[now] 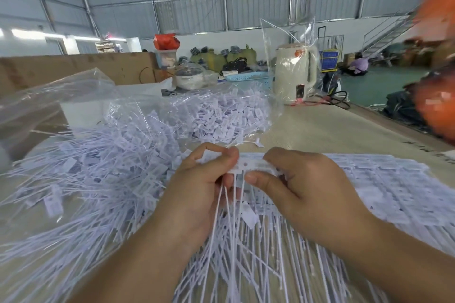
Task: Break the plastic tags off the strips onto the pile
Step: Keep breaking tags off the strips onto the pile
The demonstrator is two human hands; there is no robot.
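I hold a strip (248, 166) of white plastic tags between both hands, just above the surface (327, 128). My left hand (199, 187) pinches its left end, thumb on top and fingers curled beneath. My right hand (298, 184) grips the right part, thumb pressed along the lower edge and fingers folded over the top. The two thumbs lie close together, with only a short stretch of strip showing between them. The tags' thin tails (231, 219) hang down from the strip between my wrists and fan out toward me.

To my left lies the pile (81, 170) of loose tags, a wide heap of small white labels and long thin tails spreading across the surface to the near edge of the view. Behind it, a clear bag (221, 115) lies open, filled with more tags. To my right, more strips (384, 182) lie flat in overlapping rows, reaching under my right hand.

Farther back on the surface stands a cream kettle (295, 71) with clear plastic around it, and left of it a small white cooker (189, 77) and a blue basket (248, 77). A cardboard wall (73, 66) runs along the far left. An orange blur (435, 56) fills the right edge; I cannot tell what it is.
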